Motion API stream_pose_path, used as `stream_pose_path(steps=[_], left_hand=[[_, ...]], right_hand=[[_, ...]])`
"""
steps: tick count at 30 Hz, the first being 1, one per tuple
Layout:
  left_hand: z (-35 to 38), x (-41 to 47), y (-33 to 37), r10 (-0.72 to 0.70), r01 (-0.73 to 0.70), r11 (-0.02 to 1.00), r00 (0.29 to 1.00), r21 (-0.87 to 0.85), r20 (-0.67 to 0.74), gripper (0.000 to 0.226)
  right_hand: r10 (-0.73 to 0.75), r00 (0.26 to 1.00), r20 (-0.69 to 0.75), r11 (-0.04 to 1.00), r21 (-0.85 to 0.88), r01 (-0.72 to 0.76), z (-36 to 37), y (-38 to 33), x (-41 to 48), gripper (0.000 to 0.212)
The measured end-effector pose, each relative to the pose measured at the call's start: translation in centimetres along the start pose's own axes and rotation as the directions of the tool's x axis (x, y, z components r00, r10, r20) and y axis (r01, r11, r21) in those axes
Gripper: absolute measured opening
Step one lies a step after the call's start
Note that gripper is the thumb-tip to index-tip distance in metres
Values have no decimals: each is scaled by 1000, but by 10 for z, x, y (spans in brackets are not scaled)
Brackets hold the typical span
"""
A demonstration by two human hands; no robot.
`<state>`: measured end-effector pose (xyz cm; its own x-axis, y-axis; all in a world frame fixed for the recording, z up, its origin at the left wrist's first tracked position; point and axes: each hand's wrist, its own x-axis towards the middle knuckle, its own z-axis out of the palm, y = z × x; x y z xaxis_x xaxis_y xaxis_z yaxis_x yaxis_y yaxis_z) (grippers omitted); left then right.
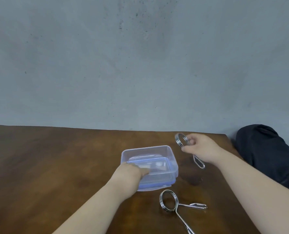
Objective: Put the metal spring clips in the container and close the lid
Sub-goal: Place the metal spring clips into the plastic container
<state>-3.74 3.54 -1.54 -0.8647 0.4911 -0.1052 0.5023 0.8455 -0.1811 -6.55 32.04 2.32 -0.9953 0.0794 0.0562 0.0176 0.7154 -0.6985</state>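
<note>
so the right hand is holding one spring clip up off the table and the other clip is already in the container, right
Not quite. The right hand does hold one spring clip off the table, but the other clip is not in the container; it lies on the table in front of it. The head view shows this.

No writing, label, brand or number can be read anywhere here: not on the clear plastic container [164, 154], the metal clips, the wooden bench [56, 166] or the grey wall [140, 56] behind.
</note>
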Motion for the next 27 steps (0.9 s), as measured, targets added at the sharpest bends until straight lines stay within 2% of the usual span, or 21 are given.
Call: stream_pose_path(steps=[3, 5, 7, 9, 10, 12, 15, 17, 18, 20, 22, 27], left_hand=[[9, 4, -1, 75, -81, 995, 992, -51, -106, 59], [17, 0, -6, 78, -130, 976, 957, -175, -278, 44], [30, -7, -14, 1, -171, 933, 880, -316, -475, 38], [42, -13, -22, -147, -178, 868, 800, -464, -582, 43], [47, -16, -26, -230, -155, 822, 789, -547, -569, 50], [58, -21, -31, -357, -73, 689, 831, -721, -425, 74], [81, -25, -31, -423, 63, 476, 891, -877, -165, 111], [87, -23, -30, -428, 73, 419, 895, -905, -126, 116], [86, -22, -30, -404, 51, 435, 903, -899, -145, 110], [80, -19, -29, -340, 18, 544, 919, -839, -201, 93], [76, -17, -28, -296, 1, 609, 928, -793, -226, 83], [76, -17, -27, -298, 29, 602, 935, -798, -191, 82]], right_hand=[[-103, 992, 73, 993, -50, 106, -3, -38, 1, 20], [-159, 976, 152, 974, -135, 180, 5, -57, 1, 16], [-199, 952, 230, 940, -231, 252, 19, -69, 3, 14], [-220, 929, 296, 906, -292, 307, 36, -74, 7, 14], [-226, 918, 326, 889, -315, 331, 45, -77, 9, 14], [-225, 895, 386, 854, -363, 371, 62, -79, 13, 19], [-200, 859, 471, 803, -423, 420, 88, -80, 18, 24], [-200, 834, 514, 765, -450, 460, 104, -79, 22, 28], [-202, 827, 525, 757, -452, 472, 111, -78, 24, 31], [-198, 811, 551, 752, -446, 486, 121, -79, 26, 35], [-190, 790, 583, 739, -445, 506, 128, -81, 28, 35], [-187, 793, 580, 726, -462, 509, 138, -78, 28, 27]])
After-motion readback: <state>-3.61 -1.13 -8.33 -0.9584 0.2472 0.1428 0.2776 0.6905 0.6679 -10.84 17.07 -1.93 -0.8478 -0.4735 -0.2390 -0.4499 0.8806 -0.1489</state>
